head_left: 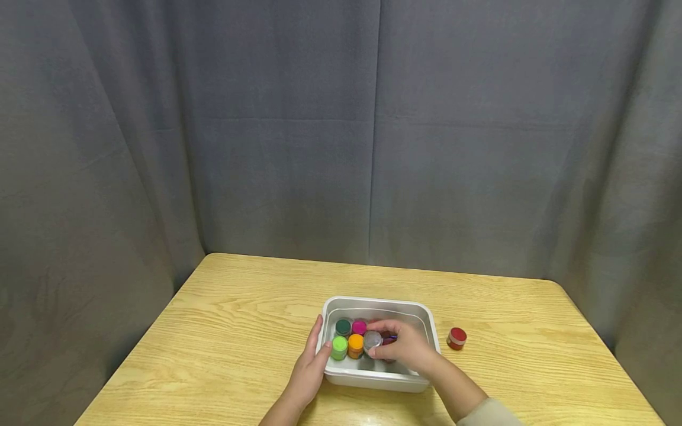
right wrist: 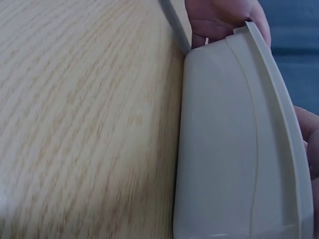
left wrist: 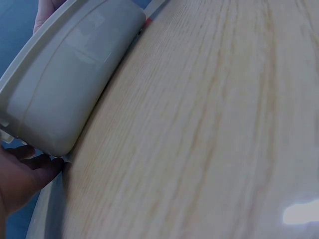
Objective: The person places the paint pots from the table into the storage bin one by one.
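A white plastic bin (head_left: 379, 380) stands on the table. My left hand (head_left: 309, 370) grips its left side, thumb at the rim; in the left wrist view, that hand's curled fingers (left wrist: 42, 169) are at the bin's corner. Inside the bin, my right hand (head_left: 402, 345) pinches a small jar with a clear, greyish top (head_left: 372, 340) between thumb and fingers. Left of it are small paint jars: dark green (head_left: 343, 327), magenta (head_left: 359, 326), light green (head_left: 339, 348) and orange (head_left: 356, 346). Dark reddish and purple items under the right hand are mostly hidden.
A red jar (head_left: 456, 338) sits on the wooden table (head_left: 256, 319), right of the bin. Grey curtains (head_left: 288, 148) hang behind the table and along both sides.
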The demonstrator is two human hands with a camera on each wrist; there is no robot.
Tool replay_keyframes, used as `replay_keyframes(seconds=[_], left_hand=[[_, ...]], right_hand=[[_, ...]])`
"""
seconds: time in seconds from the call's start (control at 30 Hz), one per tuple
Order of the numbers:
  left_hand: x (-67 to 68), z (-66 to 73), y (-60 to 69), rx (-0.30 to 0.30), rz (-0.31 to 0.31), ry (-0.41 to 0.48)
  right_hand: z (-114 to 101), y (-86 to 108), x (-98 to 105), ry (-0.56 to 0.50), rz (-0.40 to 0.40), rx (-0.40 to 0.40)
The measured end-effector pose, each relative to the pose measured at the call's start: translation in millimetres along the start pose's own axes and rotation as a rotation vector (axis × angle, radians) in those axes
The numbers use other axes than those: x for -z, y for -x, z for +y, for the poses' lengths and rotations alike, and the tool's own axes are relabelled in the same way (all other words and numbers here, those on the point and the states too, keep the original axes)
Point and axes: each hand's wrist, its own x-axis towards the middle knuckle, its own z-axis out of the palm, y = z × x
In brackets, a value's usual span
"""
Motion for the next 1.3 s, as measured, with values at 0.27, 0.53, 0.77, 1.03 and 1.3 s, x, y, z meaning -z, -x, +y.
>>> replay_keyframes(seconds=[0.27,0.53,0.77,1.03,1.3], left_hand=[[-0.4,-1.7,-0.5,-0.002,0.006,-0.006],[-0.6,-1.7,-0.9,0.006,0.001,-0.009],[-0.5,-2.8,-1.0,-0.002,0.008,-0.02],[-0.1,-2.5,-1.0,-0.001,-0.002,0.0],[-0.2,-1.7,-1.0,-0.005,-0.01,0.015]], right_hand=[[1,-4.3,-5,0.132,-0.03,0.006],[2,-7.5,-8,0.171,-0.082,-0.023],[4,-9.8,-11,0.188,-0.09,-0.012],[5,-11.2,-13,0.208,-0.1,-0.007],[3,-10.1,-11,0.187,-0.113,-0.02]])
